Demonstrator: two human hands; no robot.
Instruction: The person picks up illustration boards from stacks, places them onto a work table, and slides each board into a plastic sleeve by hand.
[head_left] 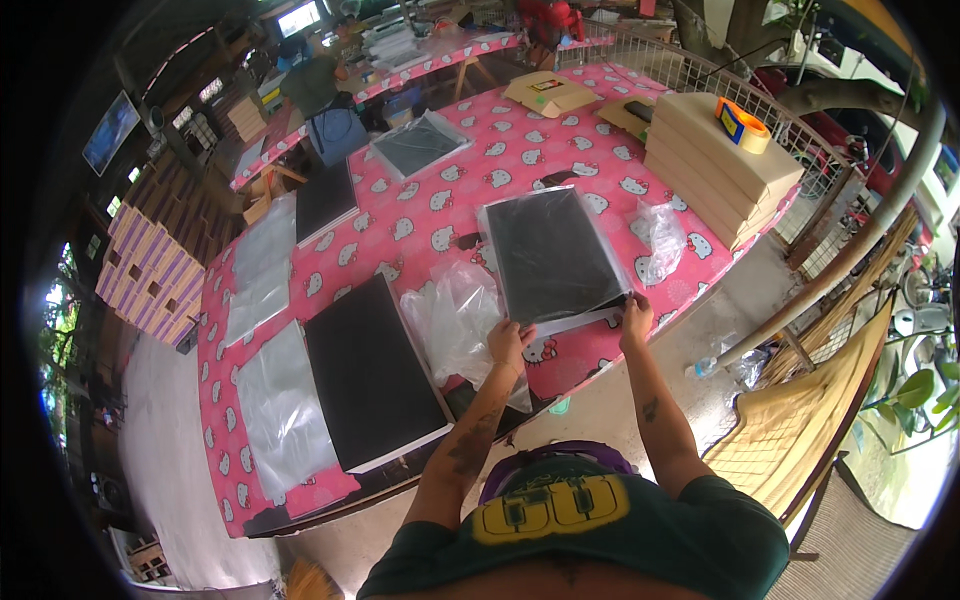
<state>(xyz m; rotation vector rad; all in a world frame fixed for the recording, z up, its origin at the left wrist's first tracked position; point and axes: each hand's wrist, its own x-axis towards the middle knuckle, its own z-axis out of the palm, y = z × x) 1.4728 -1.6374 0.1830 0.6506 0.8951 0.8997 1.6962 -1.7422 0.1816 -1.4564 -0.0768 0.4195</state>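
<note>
A flat black board in a clear plastic sleeve (552,255) lies on the pink patterned table (420,215) in front of me. My left hand (508,342) grips its near left corner at the sleeve's open end. My right hand (635,318) pinches the near right corner. A crumpled clear plastic bag (460,318) lies just left of my left hand. A larger black board (370,372) rests further left on the table.
A stack of tan flat boxes (712,165) with an orange tape dispenser (742,124) on top stands at the far right. More clear sleeves (280,405) and black boards (326,198) cover the left side. A loose bag (660,238) lies by the stack. A metal railing (850,260) runs right.
</note>
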